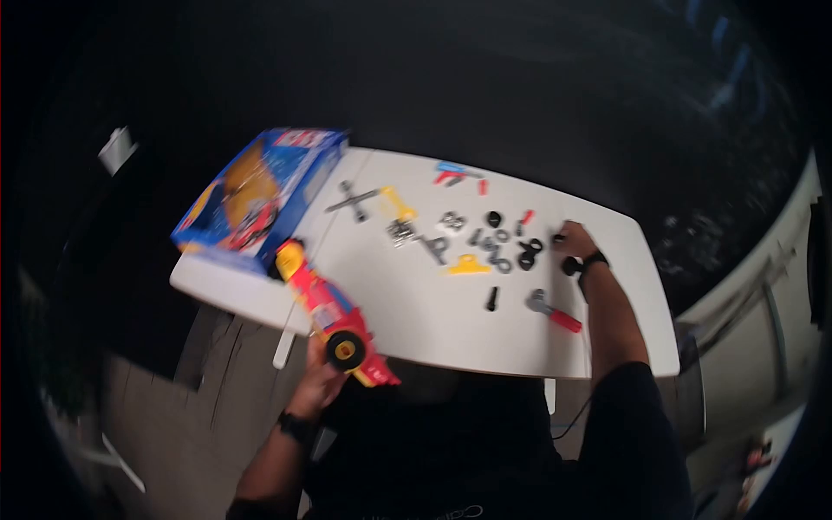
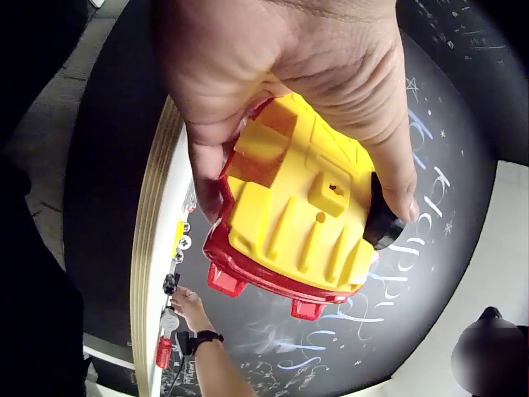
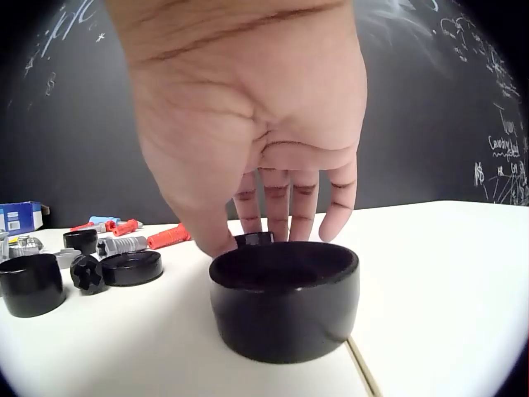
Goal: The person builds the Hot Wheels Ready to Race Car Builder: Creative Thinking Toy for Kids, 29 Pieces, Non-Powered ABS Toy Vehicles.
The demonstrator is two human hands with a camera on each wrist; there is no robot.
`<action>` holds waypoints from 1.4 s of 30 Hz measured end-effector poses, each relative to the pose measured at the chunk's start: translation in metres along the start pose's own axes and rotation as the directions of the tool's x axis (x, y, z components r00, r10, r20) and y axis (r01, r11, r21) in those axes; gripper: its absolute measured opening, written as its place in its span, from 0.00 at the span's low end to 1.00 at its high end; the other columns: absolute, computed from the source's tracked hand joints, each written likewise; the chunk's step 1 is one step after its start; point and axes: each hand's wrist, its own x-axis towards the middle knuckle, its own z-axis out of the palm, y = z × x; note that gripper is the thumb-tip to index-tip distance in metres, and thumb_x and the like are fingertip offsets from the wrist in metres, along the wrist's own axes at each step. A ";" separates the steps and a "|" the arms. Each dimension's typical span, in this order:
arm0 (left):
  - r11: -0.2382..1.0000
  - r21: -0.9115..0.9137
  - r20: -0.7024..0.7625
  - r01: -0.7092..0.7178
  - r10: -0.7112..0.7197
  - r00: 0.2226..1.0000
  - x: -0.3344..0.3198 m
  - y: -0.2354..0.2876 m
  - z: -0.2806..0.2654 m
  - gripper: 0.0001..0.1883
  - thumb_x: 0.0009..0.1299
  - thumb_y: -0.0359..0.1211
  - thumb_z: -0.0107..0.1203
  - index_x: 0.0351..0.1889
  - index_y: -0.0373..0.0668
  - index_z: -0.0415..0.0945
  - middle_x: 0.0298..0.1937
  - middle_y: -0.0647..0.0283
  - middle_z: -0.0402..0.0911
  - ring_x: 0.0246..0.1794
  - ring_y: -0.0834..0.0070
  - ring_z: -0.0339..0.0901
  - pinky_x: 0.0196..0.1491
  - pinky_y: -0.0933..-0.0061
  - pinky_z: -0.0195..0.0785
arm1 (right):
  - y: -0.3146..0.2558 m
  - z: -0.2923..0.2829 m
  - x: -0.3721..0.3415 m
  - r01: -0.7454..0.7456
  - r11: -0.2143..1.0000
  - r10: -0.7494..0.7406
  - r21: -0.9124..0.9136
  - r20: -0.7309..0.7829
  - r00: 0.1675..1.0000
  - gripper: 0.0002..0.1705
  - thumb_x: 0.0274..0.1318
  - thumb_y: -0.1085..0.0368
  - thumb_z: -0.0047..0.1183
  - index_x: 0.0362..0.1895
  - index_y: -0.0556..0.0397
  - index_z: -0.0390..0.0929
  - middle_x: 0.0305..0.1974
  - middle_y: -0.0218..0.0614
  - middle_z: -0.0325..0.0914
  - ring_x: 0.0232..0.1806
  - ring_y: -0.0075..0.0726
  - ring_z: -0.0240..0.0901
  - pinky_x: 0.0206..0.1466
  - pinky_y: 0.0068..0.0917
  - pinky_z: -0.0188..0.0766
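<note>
My left hand (image 1: pixel 321 377) grips a red and yellow toy car (image 1: pixel 328 308) off the table's front left edge; a black wheel (image 1: pixel 345 350) shows on its side. In the left wrist view the thumb and fingers of the left hand (image 2: pixel 289 74) span the car's yellow underside (image 2: pixel 318 207). Over the table's right part, my right hand (image 3: pixel 256 107) reaches down with fingers extended around a small black ring (image 3: pixel 254 238); whether they grip it is unclear. A larger black ring (image 3: pixel 285 306) stands nearer the right wrist camera, below the palm.
A blue toy box (image 1: pixel 299 186) stands on the white table (image 1: pixel 399 321) at the left. Black rings, grey parts and yellow pieces (image 1: pixel 468 264) lie mid-table. A red-handled grey tool (image 1: pixel 563 321) lies near the front edge, red and blue parts (image 1: pixel 451 172) at the back.
</note>
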 end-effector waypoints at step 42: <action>0.971 -0.230 0.168 -0.069 0.110 0.980 -0.007 -0.004 0.011 0.54 0.62 0.28 0.74 0.78 0.49 0.44 0.73 0.58 0.63 0.76 0.65 0.64 0.75 0.56 0.65 | -0.432 -0.118 -0.283 0.668 0.538 -0.685 0.514 -0.196 0.702 0.22 0.61 0.73 0.55 0.60 0.49 0.82 0.56 0.41 0.82 0.53 0.49 0.79 0.59 0.43 0.71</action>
